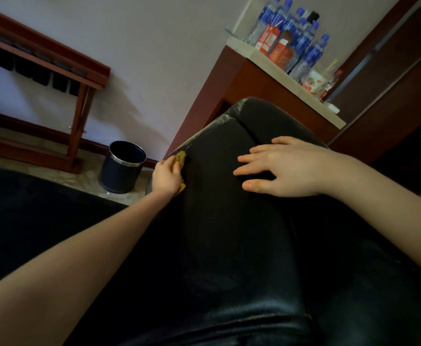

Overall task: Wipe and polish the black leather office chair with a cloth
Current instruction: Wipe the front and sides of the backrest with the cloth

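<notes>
Gripping small yellow cloth (181,156), left hand (166,177) presses it against left edge of black leather office chair (229,233), just below worn, flaking trim on upper rim. Right hand (286,168) lies flat on padded back, fingers spread and relaxed, holding nothing. Head view: chair fills centre of frame. Beyond left edge, strip of pale floor, then round black waste bin with chrome rim (122,168), near cloth hand. Reddish wooden cabinet (266,88) stands close behind chair top, blue-capped plastic bottles (306,48) crowding pale counter.
</notes>
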The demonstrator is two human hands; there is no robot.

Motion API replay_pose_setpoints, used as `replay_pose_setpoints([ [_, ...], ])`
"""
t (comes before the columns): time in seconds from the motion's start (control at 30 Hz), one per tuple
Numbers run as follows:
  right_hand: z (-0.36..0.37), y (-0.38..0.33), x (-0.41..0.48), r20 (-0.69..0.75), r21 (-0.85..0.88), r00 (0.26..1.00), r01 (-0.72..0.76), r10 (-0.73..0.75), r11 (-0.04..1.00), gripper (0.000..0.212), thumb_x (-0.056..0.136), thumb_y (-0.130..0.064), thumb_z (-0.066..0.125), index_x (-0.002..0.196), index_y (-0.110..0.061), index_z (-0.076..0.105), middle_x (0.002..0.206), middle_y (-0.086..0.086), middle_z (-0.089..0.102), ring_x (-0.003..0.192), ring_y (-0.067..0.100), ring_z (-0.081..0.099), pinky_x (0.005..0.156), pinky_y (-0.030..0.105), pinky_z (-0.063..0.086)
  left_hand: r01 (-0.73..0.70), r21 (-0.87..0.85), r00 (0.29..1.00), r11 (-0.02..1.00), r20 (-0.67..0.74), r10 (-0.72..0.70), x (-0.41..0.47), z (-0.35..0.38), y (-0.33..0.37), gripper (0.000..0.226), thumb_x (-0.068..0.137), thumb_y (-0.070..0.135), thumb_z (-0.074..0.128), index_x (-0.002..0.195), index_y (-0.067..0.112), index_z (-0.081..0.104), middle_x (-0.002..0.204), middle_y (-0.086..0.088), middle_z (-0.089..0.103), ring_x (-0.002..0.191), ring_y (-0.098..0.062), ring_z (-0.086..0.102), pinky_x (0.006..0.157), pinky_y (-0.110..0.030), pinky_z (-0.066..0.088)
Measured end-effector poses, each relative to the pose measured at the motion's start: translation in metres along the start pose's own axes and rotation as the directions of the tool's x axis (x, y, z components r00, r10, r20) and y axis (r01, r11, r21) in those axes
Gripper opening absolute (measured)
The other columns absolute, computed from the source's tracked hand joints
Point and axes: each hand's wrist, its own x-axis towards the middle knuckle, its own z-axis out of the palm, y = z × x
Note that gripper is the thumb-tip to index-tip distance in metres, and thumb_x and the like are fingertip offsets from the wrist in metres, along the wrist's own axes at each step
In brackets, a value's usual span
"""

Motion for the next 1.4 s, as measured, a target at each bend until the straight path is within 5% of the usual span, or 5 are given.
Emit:
replay_pose_setpoints([
  [0.27,-0.001,-0.003,0.0,-0.026,-0.022,0.999,0.018,-0.018,1.0,0.045,0.097,-0.05,0.03,0.141,-0.044,0.03,0.153,-0.016,0.021,0.142,0.006,0.013,0.115,0.036,0.005,-0.049,-0.004,0.999,0.999,-0.001,0.049,-0.038,-0.005,-0.004,0.039,0.098,0.031,0.039,0.132,0.016,0.051,0.127,-0.013,0.053,0.118,-0.029,0.049,0.102,-0.047,0.039],
  [0.47,-0.001,-0.011,-0.002,-0.048,-0.067,0.996,0.067,-0.07,0.995,0.042,0.099,-0.044,0.03,0.141,-0.044,0.031,0.153,-0.018,0.023,0.141,0.003,0.013,0.115,0.034,0.005,-0.385,0.032,0.923,0.922,0.018,0.384,-0.041,0.009,0.075,0.037,0.098,0.025,0.04,0.131,0.012,0.052,0.125,-0.014,0.057,0.12,-0.029,0.047,0.102,-0.04,0.036],
  [0.67,0.003,-0.012,-0.001,-0.018,-0.095,0.993,0.115,-0.117,0.989,0.043,0.098,-0.048,0.026,0.141,-0.046,0.029,0.152,-0.022,0.021,0.141,0.0,0.009,0.115,0.034,-0.001,-0.453,0.027,0.891,0.891,0.039,0.452,0.001,0.028,0.105,0.038,0.1,0.026,0.037,0.136,0.017,0.045,0.131,-0.012,0.048,0.122,-0.028,0.037,0.1,-0.032,0.024],
  [0.97,-0.002,-0.009,0.025,0.072,0.0,0.992,0.101,-0.101,0.995,0.052,0.093,-0.057,0.025,0.144,-0.048,0.014,0.154,-0.021,0.008,0.142,0.0,0.002,0.115,0.033,-0.004,-0.265,0.078,0.964,0.961,0.027,0.263,0.052,0.017,0.056,0.039,0.1,0.026,0.036,0.138,0.021,0.044,0.135,-0.013,0.043,0.126,-0.03,0.034,0.103,-0.034,0.025],
  [1.4,-0.008,-0.007,0.032,0.075,0.088,0.995,0.061,-0.068,0.994,0.056,0.094,-0.048,0.04,0.144,-0.045,0.018,0.153,-0.017,0.02,0.141,0.003,0.015,0.114,0.03,0.01,0.129,0.008,0.992,0.992,-0.002,-0.129,0.014,-0.012,-0.062,0.039,0.101,0.031,0.035,0.139,0.024,0.041,0.139,-0.016,0.038,0.128,-0.035,0.034,0.108,-0.042,0.024],
])
